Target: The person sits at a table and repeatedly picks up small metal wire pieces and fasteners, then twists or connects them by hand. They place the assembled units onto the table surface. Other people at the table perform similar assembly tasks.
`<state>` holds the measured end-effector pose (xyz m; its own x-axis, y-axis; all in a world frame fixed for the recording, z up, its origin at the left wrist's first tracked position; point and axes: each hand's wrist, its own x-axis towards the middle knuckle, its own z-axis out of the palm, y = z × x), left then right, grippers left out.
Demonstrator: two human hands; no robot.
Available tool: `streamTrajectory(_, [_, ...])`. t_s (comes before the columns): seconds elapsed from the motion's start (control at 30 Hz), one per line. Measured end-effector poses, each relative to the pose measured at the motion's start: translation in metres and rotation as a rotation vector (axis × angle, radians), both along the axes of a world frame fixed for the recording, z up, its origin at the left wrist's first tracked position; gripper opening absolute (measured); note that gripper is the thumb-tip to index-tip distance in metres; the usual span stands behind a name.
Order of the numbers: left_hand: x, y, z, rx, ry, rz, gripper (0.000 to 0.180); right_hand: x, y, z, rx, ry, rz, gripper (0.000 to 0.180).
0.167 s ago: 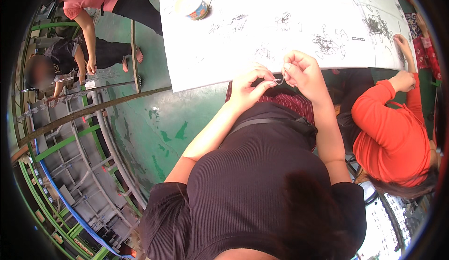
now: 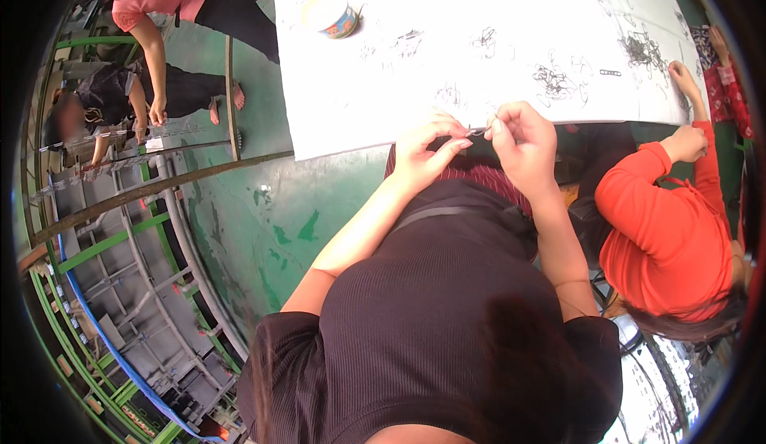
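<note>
As we look down past a black ribbed short-sleeved top [image 2: 431,308], we see two bare hands meeting at the near edge of a broad white worktop [image 2: 359,109]. Between their fingertips is a small thin silvery piece [image 2: 477,132], too small for us to make out in detail. The left hand [image 2: 424,150] holds its left end in a narrow grip of thumb and forefinger; the right hand [image 2: 523,141] pinches the other end in a similarly narrow grip, thumb toward us.

Beyond the hands, we find loose tangles of thin black strands [image 2: 552,82] scattered over the worktop, a short black strip with small openings [image 2: 610,72] to the right, and a round pale tub with a blue and orange label [image 2: 335,19] farther back on the left. To our right sits a co-worker in an orange-red long-sleeved top [image 2: 658,224], a hand near the worktop's edge. At upper left, across a green floor [image 2: 275,205], we see a person in a pink top [image 2: 163,1].
</note>
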<state>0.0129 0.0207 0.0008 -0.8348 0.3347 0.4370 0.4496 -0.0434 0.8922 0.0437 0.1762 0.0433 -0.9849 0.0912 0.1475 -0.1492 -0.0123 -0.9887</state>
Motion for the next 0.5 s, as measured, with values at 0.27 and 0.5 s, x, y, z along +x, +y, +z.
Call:
streamTrajectory(0.27, [-0.027, -0.005, -0.039, -0.211, -0.139, 0.209, 0.026, 0.01, 0.005, 0.02, 0.295, 0.261, -0.01, 0.008])
streamTrajectory(0.5, [-0.12, -0.032, -0.073, -0.978, 0.358, 0.316, 0.021, 0.004, 0.009, 0.013, 0.354, 0.258, -0.022, 0.006])
